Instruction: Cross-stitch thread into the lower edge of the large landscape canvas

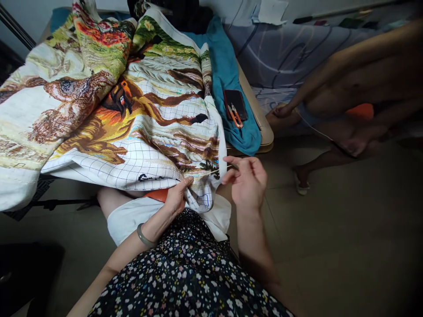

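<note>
A large cross-stitch canvas [109, 101] with horses and landscape lies across my lap and spreads to the left. My left hand [176, 196] grips the canvas's lower edge from underneath, with its thumb on top. My right hand [246, 180] is just right of that edge, its fingers pinched on a thin needle with pale thread [214, 171] that runs back into the cloth. A bangle sits on my left wrist.
A teal cloth [228, 75] covers a low table beyond the canvas, with a dark phone [236, 103] and orange thread snips [235, 116] on it. Another person's bare legs and feet [343, 110] stretch in from the right. Tiled floor lies below them.
</note>
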The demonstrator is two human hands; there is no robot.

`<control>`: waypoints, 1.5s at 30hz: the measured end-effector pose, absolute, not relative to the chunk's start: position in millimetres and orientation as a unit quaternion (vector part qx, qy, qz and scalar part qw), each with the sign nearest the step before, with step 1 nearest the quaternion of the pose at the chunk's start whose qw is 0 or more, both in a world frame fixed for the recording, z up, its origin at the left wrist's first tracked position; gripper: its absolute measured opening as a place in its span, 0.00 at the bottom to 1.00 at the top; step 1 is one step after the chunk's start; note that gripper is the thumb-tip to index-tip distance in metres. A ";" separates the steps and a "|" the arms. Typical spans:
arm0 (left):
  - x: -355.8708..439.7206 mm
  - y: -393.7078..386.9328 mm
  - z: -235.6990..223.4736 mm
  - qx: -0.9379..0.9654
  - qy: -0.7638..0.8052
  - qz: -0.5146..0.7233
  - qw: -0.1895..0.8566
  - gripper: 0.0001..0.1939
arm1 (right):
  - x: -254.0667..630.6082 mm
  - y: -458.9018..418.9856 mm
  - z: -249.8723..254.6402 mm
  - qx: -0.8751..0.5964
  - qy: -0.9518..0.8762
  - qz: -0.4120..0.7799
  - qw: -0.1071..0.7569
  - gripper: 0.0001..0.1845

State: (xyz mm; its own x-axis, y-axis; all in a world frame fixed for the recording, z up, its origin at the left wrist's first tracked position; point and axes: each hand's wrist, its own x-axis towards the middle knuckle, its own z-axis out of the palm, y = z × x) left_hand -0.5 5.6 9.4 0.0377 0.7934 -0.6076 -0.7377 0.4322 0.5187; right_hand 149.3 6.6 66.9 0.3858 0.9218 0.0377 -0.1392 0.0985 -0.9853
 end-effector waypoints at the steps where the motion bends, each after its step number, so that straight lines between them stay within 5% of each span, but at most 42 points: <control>1: -0.4 5.7 7.3 0.028 0.451 0.535 0.714 0.17 | 157.3 9.2 72.2 -0.498 -0.358 0.435 0.660 0.15; 9: -2.1 7.3 3.0 0.012 0.466 0.513 0.721 0.15 | 161.2 9.5 80.1 -0.424 -0.385 0.380 0.726 0.17; 15: -5.1 8.9 8.4 0.024 0.437 0.457 0.775 0.16 | 132.0 -16.5 41.9 -0.566 -0.483 0.454 0.490 0.10; 19: -5.7 8.9 11.5 0.022 0.442 0.451 0.775 0.14 | 123.8 -21.7 31.9 -0.605 -0.576 0.384 0.394 0.09; 33: -4.2 8.7 12.4 0.021 0.439 0.466 0.768 0.15 | 119.5 -16.3 40.6 -0.624 -0.622 0.305 0.361 0.14; 45: -4.7 10.4 9.5 0.014 0.457 0.448 0.768 0.12 | 113.6 -12.1 46.2 -0.642 -0.622 0.301 0.333 0.09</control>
State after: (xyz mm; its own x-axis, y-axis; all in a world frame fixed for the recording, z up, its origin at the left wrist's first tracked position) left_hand -4.7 10.4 9.5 0.1806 0.7018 -0.6891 -0.6758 0.5976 0.4315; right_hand 113.6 -12.1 46.2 0.0456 0.9986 0.0275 0.5967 -0.0051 -0.8024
